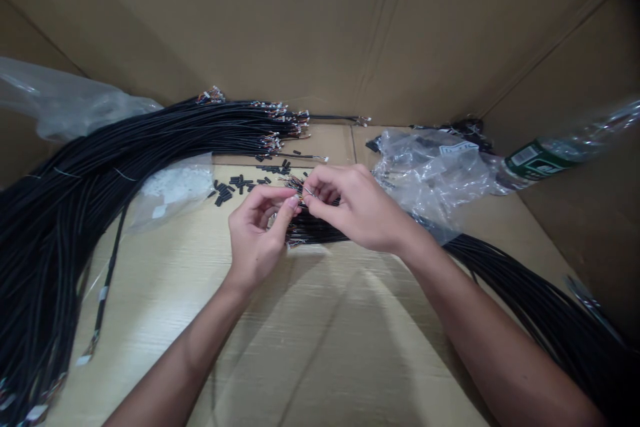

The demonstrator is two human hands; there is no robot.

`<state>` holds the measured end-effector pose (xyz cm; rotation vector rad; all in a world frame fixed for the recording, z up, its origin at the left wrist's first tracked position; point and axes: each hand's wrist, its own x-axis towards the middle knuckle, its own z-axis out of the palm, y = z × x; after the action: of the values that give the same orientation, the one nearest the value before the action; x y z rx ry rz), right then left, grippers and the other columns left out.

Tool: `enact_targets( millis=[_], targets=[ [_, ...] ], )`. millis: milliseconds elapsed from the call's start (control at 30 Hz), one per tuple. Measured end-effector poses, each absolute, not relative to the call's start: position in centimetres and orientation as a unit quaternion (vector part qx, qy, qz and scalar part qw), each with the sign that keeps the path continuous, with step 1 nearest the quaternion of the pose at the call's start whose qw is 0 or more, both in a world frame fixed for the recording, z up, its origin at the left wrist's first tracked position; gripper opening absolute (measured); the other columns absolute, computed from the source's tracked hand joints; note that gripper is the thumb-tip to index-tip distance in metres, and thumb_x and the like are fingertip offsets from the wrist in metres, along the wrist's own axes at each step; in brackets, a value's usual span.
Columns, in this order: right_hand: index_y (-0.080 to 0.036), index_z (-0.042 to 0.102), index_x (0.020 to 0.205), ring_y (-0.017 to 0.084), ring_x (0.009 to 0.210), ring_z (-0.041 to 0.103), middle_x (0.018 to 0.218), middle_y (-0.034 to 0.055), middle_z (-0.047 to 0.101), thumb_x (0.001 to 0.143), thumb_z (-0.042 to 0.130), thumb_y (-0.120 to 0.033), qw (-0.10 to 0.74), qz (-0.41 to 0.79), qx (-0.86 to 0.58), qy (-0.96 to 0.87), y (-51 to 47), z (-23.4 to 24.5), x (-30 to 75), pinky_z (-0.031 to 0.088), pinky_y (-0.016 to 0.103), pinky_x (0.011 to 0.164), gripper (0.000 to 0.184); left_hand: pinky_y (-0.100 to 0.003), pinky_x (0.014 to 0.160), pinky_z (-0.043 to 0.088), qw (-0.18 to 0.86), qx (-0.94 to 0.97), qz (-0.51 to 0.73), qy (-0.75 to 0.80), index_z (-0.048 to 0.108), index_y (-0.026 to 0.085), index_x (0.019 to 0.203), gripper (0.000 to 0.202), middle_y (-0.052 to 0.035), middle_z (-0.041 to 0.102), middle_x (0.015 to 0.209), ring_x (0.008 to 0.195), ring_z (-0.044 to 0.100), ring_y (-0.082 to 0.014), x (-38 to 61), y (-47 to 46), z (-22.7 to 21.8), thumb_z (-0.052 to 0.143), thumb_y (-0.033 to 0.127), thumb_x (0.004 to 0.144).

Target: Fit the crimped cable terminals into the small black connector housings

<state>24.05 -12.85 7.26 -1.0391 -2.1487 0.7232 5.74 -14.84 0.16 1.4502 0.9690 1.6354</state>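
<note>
My left hand point(257, 233) and my right hand point(353, 207) meet over the middle of the table, fingertips pinched together on the thin wire ends point(300, 192) of a black cable. That cable belongs to a bundle point(315, 232) lying under my right hand and running off to the right. Several short black tube pieces point(235, 188) lie scattered just beyond my left hand. A large bundle of black cables point(100, 167) curves from the back centre round to the left edge.
Cardboard walls point(320, 27) enclose the light wood table point(280, 347). A crumpled clear bag point(430, 167) and a plastic bottle point(560, 153) lie at the right. Another clear bag point(65, 103) and a bag of small white parts point(173, 190) lie at the left.
</note>
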Motion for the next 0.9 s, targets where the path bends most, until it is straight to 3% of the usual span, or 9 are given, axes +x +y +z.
enact_targets(
  millis=[567, 900],
  targets=[
    [-0.016, 0.071, 0.084, 0.019, 0.075, 0.072, 0.077, 0.0036, 0.074, 0.088, 0.065, -0.023, 0.319, 0.392, -0.456, -0.733, -13.07, 7.64, 23.97, 0.05, 0.031, 0.065, 0.01, -0.024, 0.079, 0.061, 0.339, 0.589, 0.624, 0.386, 0.075, 0.019, 0.105, 0.012, -0.0038, 0.074, 0.096, 0.082, 0.073, -0.0129, 5.75, -15.08, -0.04, 0.079, 0.019, 0.094],
    [-0.016, 0.073, 0.078, 0.02, 0.073, 0.072, 0.072, 0.0063, 0.074, 0.085, 0.07, -0.021, 0.308, 0.524, -0.441, -0.661, -12.55, 7.06, 24.12, 0.054, 0.031, 0.07, 0.008, -0.029, 0.077, 0.059, 0.204, 0.655, 0.624, 0.375, 0.074, 0.019, 0.105, 0.011, -0.0042, 0.069, 0.095, 0.087, 0.068, -0.0158, 5.97, -15.23, -0.2, 0.073, 0.014, 0.096]
  ],
)
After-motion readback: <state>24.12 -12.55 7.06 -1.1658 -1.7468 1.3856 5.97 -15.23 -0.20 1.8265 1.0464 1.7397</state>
